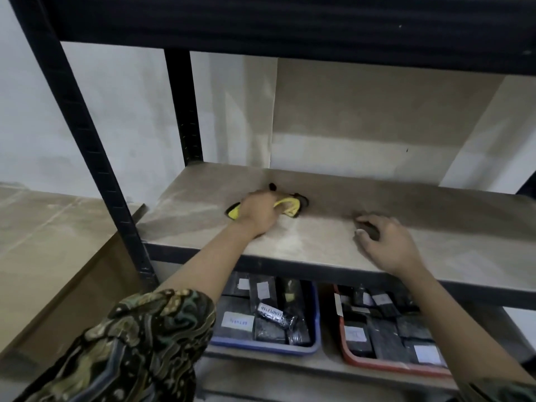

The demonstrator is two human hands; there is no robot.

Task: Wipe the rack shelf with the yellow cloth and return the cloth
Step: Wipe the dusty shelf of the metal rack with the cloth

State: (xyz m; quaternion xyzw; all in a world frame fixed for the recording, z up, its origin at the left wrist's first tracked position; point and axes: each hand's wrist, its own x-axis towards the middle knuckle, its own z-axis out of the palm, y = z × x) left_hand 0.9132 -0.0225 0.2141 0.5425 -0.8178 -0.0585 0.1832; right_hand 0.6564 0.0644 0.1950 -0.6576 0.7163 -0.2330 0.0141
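yellow cloth (288,206): bunched, black-edged, lying on shelf toward 10 o'clock, partly hidden under a hand | rack shelf (319,236): flat tan board, dusty, dark metal front rail

- The tan fibreboard rack shelf (333,227) looked matt and dusty.
- The black metal rack upright (87,134) showed a dull painted finish.
- The crumpled yellow cloth (287,206) appeared soft.
- The blue plastic tray (314,329) looked smooth.

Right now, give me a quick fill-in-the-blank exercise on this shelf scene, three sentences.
1. The left hand grips the ____ cloth.
2. The right hand rests on the ____.
3. Below the shelf, the blue tray sits beside a ____ tray.

Missing words: yellow; shelf; red
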